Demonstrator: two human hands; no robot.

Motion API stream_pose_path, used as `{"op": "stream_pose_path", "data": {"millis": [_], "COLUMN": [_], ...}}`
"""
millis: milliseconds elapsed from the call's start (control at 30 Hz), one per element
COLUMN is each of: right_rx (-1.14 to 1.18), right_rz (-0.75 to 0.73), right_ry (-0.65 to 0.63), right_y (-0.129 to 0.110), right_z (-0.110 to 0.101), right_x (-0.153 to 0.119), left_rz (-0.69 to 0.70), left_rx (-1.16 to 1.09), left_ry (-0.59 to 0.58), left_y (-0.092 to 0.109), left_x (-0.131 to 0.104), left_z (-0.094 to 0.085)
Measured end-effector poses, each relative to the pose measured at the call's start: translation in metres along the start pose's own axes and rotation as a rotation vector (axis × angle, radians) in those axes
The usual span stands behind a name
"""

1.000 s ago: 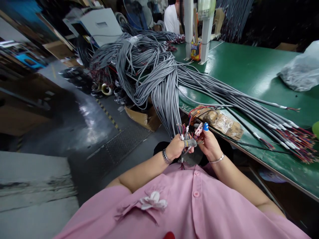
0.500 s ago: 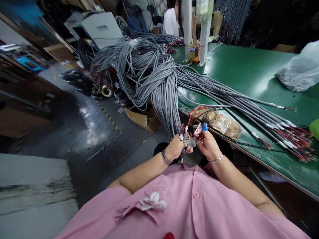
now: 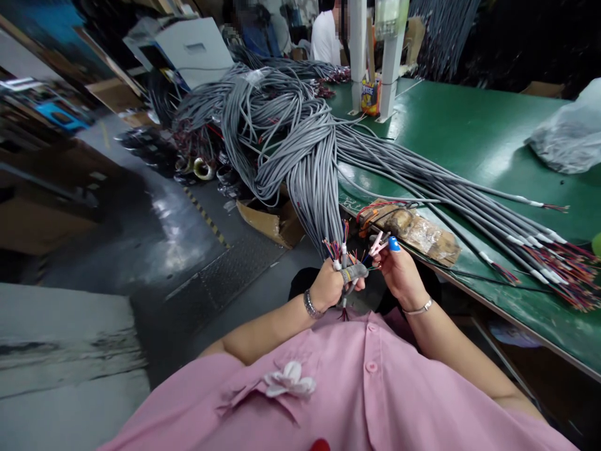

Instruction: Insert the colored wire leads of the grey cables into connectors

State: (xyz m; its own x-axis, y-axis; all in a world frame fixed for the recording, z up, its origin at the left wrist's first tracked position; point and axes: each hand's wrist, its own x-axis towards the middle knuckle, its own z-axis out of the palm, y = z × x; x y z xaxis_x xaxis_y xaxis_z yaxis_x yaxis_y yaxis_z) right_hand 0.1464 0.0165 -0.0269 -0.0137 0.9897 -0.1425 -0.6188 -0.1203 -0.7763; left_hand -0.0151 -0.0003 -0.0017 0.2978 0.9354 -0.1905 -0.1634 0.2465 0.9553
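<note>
My left hand [image 3: 328, 285] is closed around the ends of several grey cables [image 3: 315, 207], with a grey cover on its thumb. Thin coloured wires [image 3: 333, 249] fan out above that fist, and another stripped end [image 3: 345, 312] points down below it. My right hand [image 3: 397, 270], with a blue wrap on the thumb, pinches a pale pink clip [image 3: 378, 243] that looks like a clothespin. Thin wires run between the two hands; whether the clip bites on one is too small to tell.
A tape-wrapped block [image 3: 410, 233] lies at the edge of the green table [image 3: 469, 125]. Grey cables with bared ends [image 3: 554, 269] stretch across it to the right. A plastic bag [image 3: 568, 138] sits at the far right; a cardboard box [image 3: 275, 225] stands below. Another person [image 3: 325, 41] is behind.
My right hand has moved a little to the right, away from the left, with the pink clip. My left hand keeps its grip on the cables.
</note>
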Motion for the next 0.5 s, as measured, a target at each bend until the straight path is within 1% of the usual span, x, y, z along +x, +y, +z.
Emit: {"op": "stream_pose_path", "data": {"millis": [133,267,333,367,433,500], "right_rx": [-0.011,-0.153,-0.199,-0.188,-0.102,0.010], "right_rz": [0.001,-0.146,-0.182,-0.164,-0.075,0.017], "right_ry": [0.003,0.059,0.057,0.042,0.013,0.018], "right_y": [0.003,0.010,0.011,0.012,0.010,0.008], "right_z": [-0.001,-0.005,-0.007,-0.007,-0.005,-0.001], "right_x": [0.005,0.008,0.008,0.009,0.010,0.012], "left_rz": [0.002,-0.017,-0.016,-0.014,-0.009,-0.006], "left_rx": [-0.027,-0.016,-0.010,-0.011,-0.018,-0.024], "left_ry": [0.009,0.012,0.016,0.017,0.019,0.021], "left_y": [-0.001,-0.002,-0.003,-0.004,-0.005,-0.006], "left_x": [0.003,0.006,0.006,0.007,0.008,0.008], "left_z": [0.004,0.005,0.005,0.005,0.004,0.005]}}
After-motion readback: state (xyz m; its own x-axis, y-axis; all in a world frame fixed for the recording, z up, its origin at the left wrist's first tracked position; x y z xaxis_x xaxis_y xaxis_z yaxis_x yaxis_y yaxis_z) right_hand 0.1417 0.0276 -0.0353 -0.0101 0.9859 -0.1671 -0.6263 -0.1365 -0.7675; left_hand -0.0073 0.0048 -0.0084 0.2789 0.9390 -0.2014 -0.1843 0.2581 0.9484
